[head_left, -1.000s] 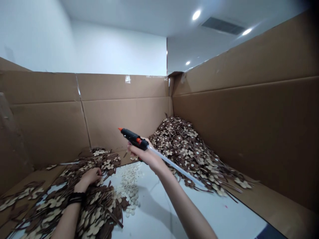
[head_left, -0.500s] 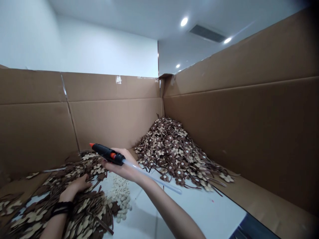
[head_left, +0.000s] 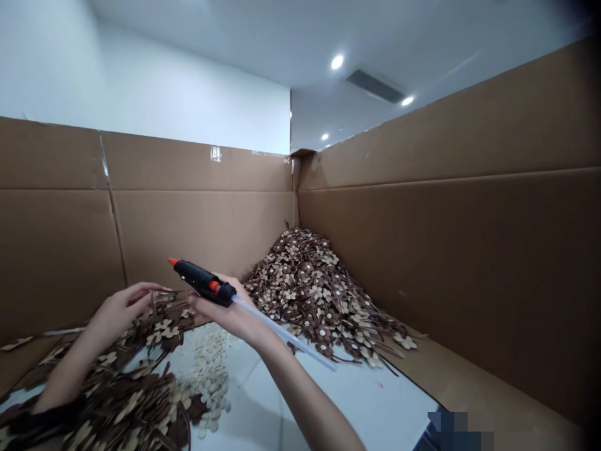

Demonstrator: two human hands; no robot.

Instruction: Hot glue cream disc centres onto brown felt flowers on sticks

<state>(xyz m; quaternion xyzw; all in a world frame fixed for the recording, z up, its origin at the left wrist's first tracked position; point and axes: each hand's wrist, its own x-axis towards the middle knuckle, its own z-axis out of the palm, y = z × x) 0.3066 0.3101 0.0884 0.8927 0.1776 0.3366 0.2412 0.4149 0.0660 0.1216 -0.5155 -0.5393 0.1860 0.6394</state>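
Note:
My right hand (head_left: 235, 313) is closed around a black glue gun (head_left: 200, 280) with an orange nozzle pointing left. A long translucent glue stick (head_left: 286, 335) sticks out of its back end, along my forearm. My left hand (head_left: 124, 307) is raised just left of the gun, fingers pinching a thin brown flower cutout (head_left: 165, 290) seen nearly edge-on. Below that hand lie loose brown and beige flower cutouts (head_left: 126, 401) with strip-like stems. Small cream discs (head_left: 209, 382) are heaped beside them on the white board (head_left: 263, 401).
A tall mound of brown and beige flowers (head_left: 310, 282), many with white centres, fills the far corner. Cardboard walls (head_left: 197, 232) enclose the back and right side. Another glue stick (head_left: 63, 332) lies at the left by the back wall.
My left hand has risen from the loose cutouts and now pinches a brown one close to the nozzle. My right hand keeps the glue gun in nearly the same pose. The view has shifted slightly.

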